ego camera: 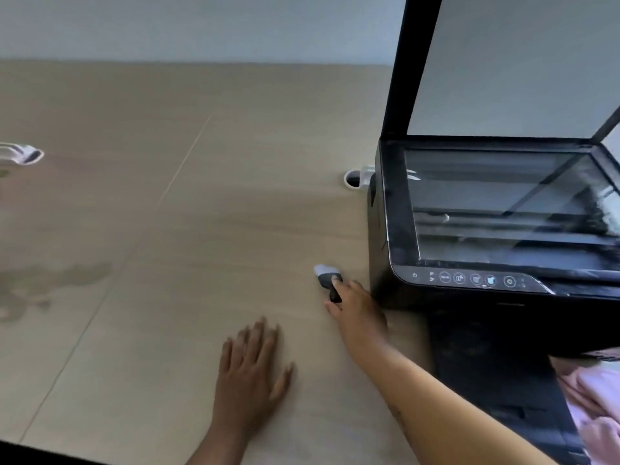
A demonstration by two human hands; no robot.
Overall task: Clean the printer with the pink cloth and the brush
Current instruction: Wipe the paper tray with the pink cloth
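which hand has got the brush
The right hand, next to the printer, pinches the brush by its handle; the left hand lies flat on the table, holding nothing.

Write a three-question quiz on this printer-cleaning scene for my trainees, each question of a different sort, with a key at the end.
1. Fill in: the left hand lies flat on the ____.
2. Which hand grips the brush beside the printer? A) the left hand B) the right hand C) neither
3. True or false: the scanner lid is shut.

Key
1. table
2. B
3. False: the lid stands raised, with the glass bare.
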